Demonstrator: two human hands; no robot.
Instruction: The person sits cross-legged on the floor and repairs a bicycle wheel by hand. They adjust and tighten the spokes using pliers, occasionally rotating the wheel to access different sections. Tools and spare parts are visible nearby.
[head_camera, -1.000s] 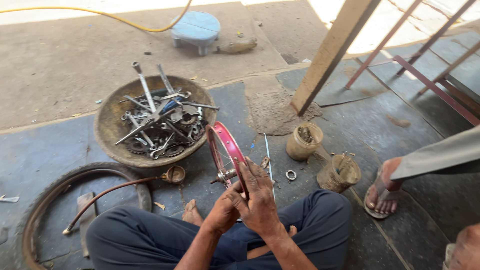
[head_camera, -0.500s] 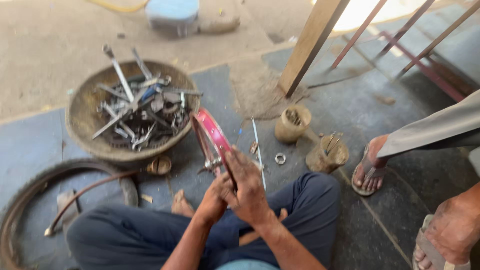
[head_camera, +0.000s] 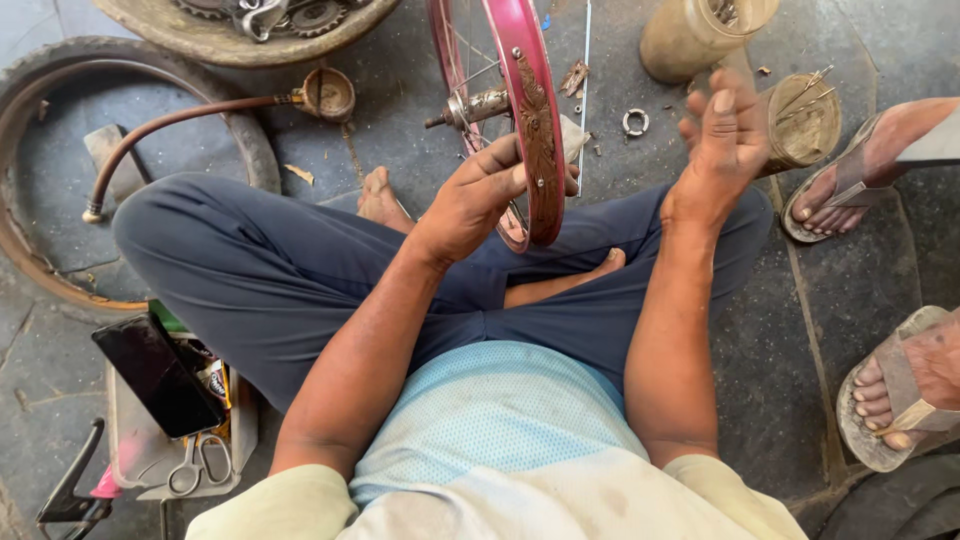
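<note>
Nearest, at seven o'clock: a dark phone (head_camera: 158, 374) lying on a shallow tray (head_camera: 243, 425), scissors (head_camera: 190, 468) just below it. Cross-legged lap in dark trousers filling the middle.

Left hand (head_camera: 470, 200), just above centre, clamped on the near edge of the pink wheel rim (head_camera: 535, 120), thumb laid across the rim's rusty inner face. Rim standing upright on edge, running up toward twelve o'clock, its hub and axle (head_camera: 470, 105) poking out toward eleven, thin spokes showing beside them.

Right hand (head_camera: 725, 140), at one o'clock, lifted clear of the rim, fingers spread and slightly curled, holding nothing (blurred, so fine detail lost).

Beyond that hand: two grimy pots, the nearer pot (head_camera: 800, 125) bristling with thin metal rods, the farther pot (head_camera: 695, 35) up at one o'clock. Small metal ring (head_camera: 635, 122) on the floor between rim and pots.

At three to four o'clock, another person's sandalled feet (head_camera: 850, 185).

At ten o'clock, an old tyre (head_camera: 255, 150) lying flat, a curved tube (head_camera: 180, 120) across it. At eleven, the edge of a bowl of tools (head_camera: 200, 35).
</note>
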